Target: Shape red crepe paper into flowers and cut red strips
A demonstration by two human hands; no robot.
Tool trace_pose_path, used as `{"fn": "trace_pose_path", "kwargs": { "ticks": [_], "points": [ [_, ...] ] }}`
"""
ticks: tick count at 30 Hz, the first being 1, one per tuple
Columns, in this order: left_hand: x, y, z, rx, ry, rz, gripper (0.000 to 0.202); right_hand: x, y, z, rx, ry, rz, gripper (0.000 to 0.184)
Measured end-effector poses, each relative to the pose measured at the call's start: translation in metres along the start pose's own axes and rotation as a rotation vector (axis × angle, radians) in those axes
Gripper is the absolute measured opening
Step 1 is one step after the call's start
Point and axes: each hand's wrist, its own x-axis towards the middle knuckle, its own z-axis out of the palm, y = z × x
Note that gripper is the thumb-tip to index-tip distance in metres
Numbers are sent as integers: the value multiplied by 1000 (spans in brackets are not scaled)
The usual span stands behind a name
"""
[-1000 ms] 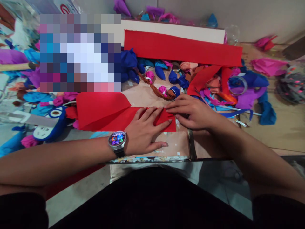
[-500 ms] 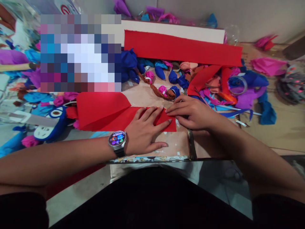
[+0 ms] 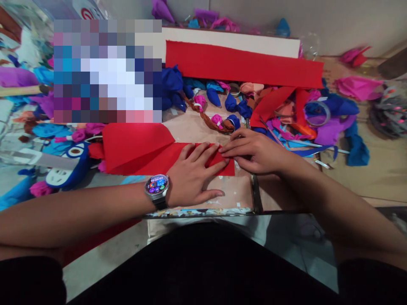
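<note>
A red sheet [image 3: 159, 159], paper or cloth, lies folded into a strip along the table [image 3: 229, 190] in front of me. Its left part is wider, with a loose flap. My left hand [image 3: 193, 173], with a watch on the wrist, rests flat and spread on the strip, thumb on the bare tabletop. At the strip's right end, my right hand [image 3: 251, 150] presses down with its fingertips, fingers stretched toward the left hand and thumb apart. Just beyond the hands lies a brown braided cord [image 3: 211, 120] with pink and blue bundles.
Behind lies another red strip [image 3: 244, 63] against a white board [image 3: 235, 40]. Colored crepe-like scraps and a tape roll [image 3: 318, 113] crowd the right. On the left sit a blue-and-white eyed shape [image 3: 68, 163] and more scraps. The table's front edge runs below my hands.
My right fingertips have shifted very slightly left along the strip. The left hand and the red sheet stay practically where they were.
</note>
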Motion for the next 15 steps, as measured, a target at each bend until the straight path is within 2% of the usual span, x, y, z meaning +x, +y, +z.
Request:
{"fn": "trace_pose_path", "kwargs": {
  "ticks": [15],
  "points": [
    [0, -1, 3, 19, -17, -9, 86, 0, 2, 4, 22, 35, 11, 45]
  ]
}}
